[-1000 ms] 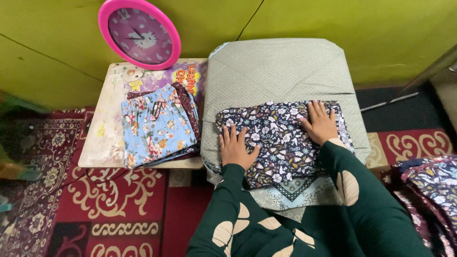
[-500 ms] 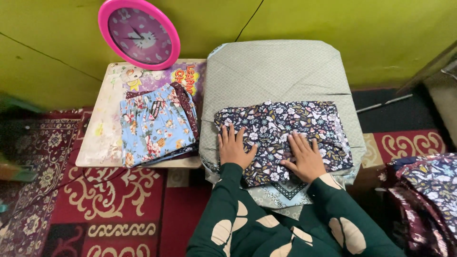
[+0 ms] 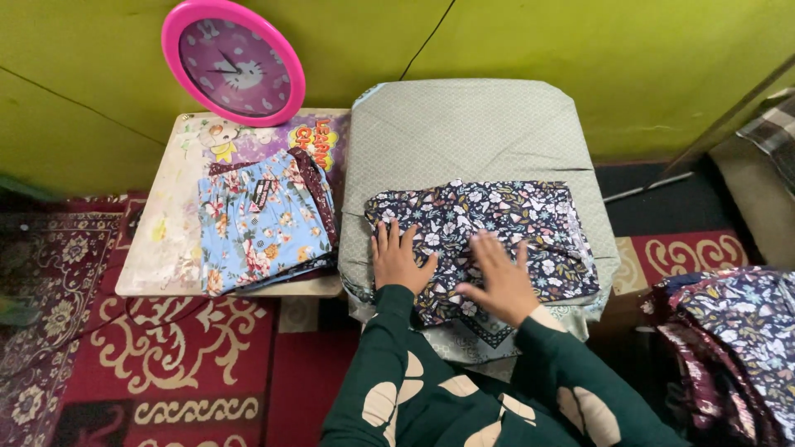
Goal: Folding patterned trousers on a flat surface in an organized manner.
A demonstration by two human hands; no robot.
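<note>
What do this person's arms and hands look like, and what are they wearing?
Both arms are covered by long dark green sleeves printed with large cream oval blotches, reaching the wrists. The left hand and right hand are bare: no gloves, rings or watch are visible.

The right hand is motion-blurred, its fingers smeared across the dark floral cloth. At four o'clock, a pile of floral garments runs off the right edge. At nine o'clock, a green object is cut off, too blurred to identify.
</note>
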